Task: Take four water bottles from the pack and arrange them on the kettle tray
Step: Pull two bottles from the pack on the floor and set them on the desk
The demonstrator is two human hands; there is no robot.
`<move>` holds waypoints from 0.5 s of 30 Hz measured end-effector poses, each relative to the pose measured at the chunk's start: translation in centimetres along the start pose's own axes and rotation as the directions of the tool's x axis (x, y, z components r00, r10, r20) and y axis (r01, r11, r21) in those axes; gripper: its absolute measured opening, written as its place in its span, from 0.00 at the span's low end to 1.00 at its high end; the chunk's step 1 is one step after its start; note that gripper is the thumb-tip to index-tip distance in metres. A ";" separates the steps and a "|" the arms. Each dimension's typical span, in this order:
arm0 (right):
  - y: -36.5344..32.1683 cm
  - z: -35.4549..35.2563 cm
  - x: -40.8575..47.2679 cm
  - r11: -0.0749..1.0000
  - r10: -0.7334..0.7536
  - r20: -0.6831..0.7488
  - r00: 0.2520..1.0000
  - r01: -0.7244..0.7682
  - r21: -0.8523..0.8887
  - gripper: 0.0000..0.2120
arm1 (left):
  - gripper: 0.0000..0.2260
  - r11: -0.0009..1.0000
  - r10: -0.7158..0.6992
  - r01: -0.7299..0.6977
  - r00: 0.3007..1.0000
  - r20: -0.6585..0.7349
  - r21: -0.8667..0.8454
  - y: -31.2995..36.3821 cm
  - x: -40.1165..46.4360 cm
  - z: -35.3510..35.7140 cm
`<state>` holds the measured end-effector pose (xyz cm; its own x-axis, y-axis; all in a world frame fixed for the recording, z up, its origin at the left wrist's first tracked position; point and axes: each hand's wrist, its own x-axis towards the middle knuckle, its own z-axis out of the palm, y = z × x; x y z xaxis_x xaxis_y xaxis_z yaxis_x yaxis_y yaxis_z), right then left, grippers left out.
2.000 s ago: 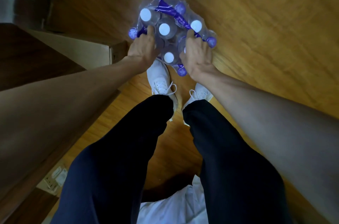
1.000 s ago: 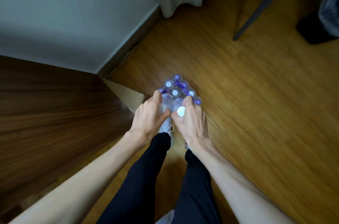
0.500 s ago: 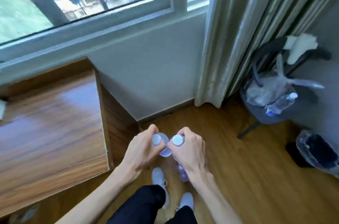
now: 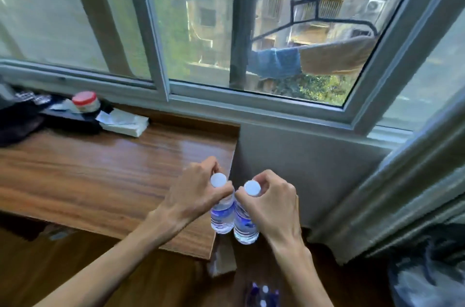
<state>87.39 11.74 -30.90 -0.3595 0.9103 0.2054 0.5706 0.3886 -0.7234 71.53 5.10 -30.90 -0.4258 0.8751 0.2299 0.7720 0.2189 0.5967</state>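
- While both bottles hang by their necks only, the main risk I judge is a slip: each is pinched just under the cap, and a swing or a knock against the table edge could work one loose.
- Second risk: the two bottles touch side by side at the body; a bump between them during carry could twist one out of its pinch.
- Left hand: back of hand up, fingers curled shut around the neck of the left bottle, white cap showing above the knuckles.
- Right hand: mirrored pose, fingers closed on the neck of the right bottle, forearm running in from near right.
- Both bottles are upright, held in the air at the table's near-right corner, not resting on it.
- The pack lies on the floor at the near edge of view, between the forearms, caps visible.
- Kettle tray: cannot identify it with certainty; dark clutter sits at far left of the table.
- Count: two of four in hand, none placed.
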 end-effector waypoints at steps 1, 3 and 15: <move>-1.5 0.9 0.6 1.000 -0.029 0.012 1.000 0.029 0.002 0.14 | 0.15 1.000 -0.018 0.018 1.000 -0.016 -0.004 -1.1 0.3 -1.5; -4.7 3.3 1.8 0.997 -0.083 0.039 0.996 0.083 -0.004 0.15 | 0.15 0.999 -0.053 0.052 0.998 -0.046 -0.005 -3.6 0.8 -4.7; -24.0 22.0 5.7 0.968 -0.238 0.152 0.959 0.221 0.117 0.14 | 0.16 0.965 -0.185 0.212 0.967 -0.172 0.154 -21.9 4.4 -22.6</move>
<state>55.40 4.41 -26.90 -0.5924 0.7593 0.2691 0.3864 0.5610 -0.7321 42.06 -5.64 -25.56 -0.6363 0.7317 0.2443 0.7273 0.4634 0.5062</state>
